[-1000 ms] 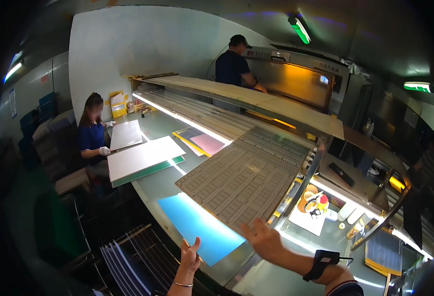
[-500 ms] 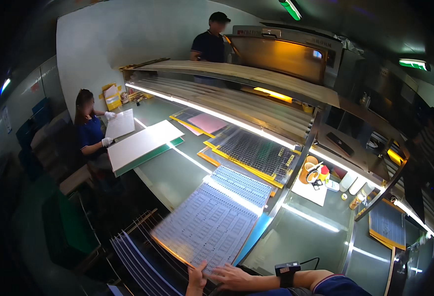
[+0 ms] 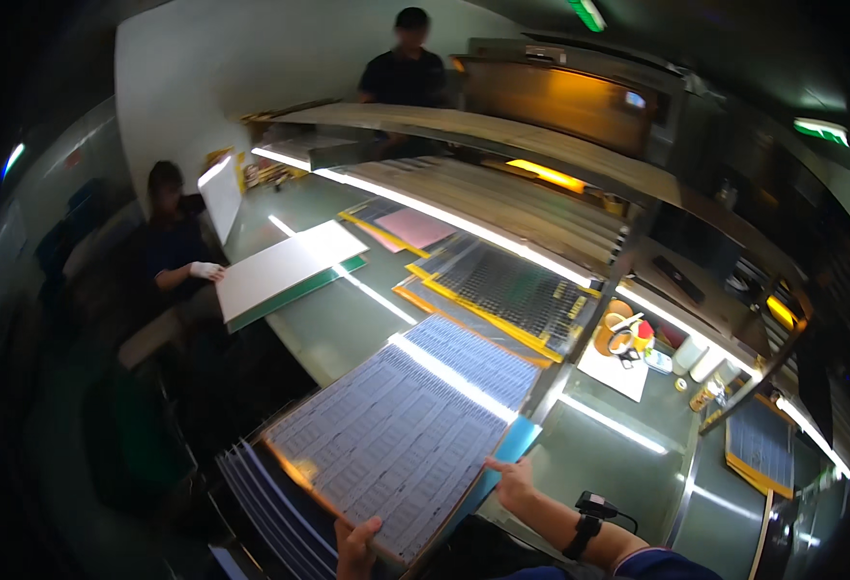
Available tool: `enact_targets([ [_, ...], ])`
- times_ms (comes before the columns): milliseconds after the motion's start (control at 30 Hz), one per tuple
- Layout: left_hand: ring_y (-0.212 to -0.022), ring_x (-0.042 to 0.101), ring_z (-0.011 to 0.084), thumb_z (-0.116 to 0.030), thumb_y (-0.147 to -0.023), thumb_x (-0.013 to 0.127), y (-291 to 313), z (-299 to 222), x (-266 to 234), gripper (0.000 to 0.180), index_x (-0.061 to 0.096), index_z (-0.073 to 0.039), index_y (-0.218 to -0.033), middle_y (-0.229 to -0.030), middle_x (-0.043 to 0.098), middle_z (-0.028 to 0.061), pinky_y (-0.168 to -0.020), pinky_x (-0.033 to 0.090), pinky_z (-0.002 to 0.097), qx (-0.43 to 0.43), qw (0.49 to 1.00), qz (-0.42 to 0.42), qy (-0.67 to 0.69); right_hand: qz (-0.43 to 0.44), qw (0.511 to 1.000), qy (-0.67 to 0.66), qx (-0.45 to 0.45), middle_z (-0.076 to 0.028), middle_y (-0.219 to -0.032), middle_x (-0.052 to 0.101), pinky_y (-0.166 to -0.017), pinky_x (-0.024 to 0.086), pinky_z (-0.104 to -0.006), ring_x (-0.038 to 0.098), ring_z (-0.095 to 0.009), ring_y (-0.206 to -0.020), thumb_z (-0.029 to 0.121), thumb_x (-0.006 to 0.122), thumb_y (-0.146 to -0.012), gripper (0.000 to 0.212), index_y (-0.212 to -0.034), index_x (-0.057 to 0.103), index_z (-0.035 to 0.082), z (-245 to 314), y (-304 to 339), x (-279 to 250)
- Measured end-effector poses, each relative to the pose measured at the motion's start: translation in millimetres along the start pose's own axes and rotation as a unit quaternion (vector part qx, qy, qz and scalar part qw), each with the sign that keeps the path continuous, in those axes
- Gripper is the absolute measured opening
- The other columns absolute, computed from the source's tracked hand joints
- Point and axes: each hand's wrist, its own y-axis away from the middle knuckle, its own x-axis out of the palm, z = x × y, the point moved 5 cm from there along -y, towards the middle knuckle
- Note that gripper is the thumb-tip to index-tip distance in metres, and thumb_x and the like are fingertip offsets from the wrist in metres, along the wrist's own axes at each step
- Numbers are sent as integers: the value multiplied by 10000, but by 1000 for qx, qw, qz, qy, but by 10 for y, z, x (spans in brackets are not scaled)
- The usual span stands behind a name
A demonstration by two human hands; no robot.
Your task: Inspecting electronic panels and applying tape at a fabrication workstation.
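A large grey-white panel (image 3: 396,425) with rows of small printed patterns lies in front of me, its far part over the table and its near left part over the rack. Orange lines its near left edge, and a blue sheet (image 3: 510,445) shows beneath its right side. My left hand (image 3: 355,547) grips the near edge, thumb on top and fingers hidden below. At the right edge, my right hand (image 3: 514,483) is closed on the panel and the blue sheet's border, its fingers partly hidden. A black device is strapped to my right wrist.
Below the panel's left edge stands a rack (image 3: 265,512) of upright sheets. Yellow-edged films (image 3: 502,295) lie beyond it. A co-worker at left handles white boards (image 3: 294,271); another person stands behind the lit shelf (image 3: 483,126). Cups and tape (image 3: 623,333) sit at right.
My right hand has moved from the near edge to the panel's right edge. My left hand and the panel's near end have shifted left. The co-worker's smaller white board is now tipped upright.
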Motion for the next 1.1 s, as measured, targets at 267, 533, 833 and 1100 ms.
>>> enact_targets([
  [267, -1130, 548, 255, -35, -812, 664, -1115, 320, 823, 492, 488, 41, -1266, -1217, 571, 138, -984, 428, 382, -16, 984, 93, 152, 70, 992, 43, -100, -136, -1183, 539, -962, 420, -368, 529, -192, -1084, 3, 669, -820, 745, -1425, 234, -22, 913, -1036, -270],
  [533, -820, 674, 174, -114, -858, 676, -1473, 1062, 156, 231, 642, 76, -984, -940, 687, 118, -678, 580, 341, -82, 979, -102, -156, 46, 932, 338, -122, -130, -1166, 559, -791, 472, -270, 564, -165, -932, 1, 615, -819, 486, -1283, 476, -34, 394, -753, -1469],
  [833, -893, 648, 375, -143, -850, 584, -589, 244, -1426, 179, 628, 0, -949, -956, 664, 227, -751, 522, 448, 79, 717, -436, -539, -114, 844, 473, -225, -115, -1111, 560, -875, 474, -328, 564, -207, -976, -10, 588, -785, 341, -1125, 565, -11, 329, -360, -3026],
  [1100, -1025, 608, 409, -204, -807, 656, -872, 598, -1617, 340, 612, 36, -1043, -1072, 626, 269, -893, 502, 449, -173, 709, -313, -607, -123, 832, 469, -271, -95, -1080, 534, -787, 501, -293, 583, -179, -886, -41, 583, -774, 304, -1075, 576, -1, 174, -270, -3343],
])
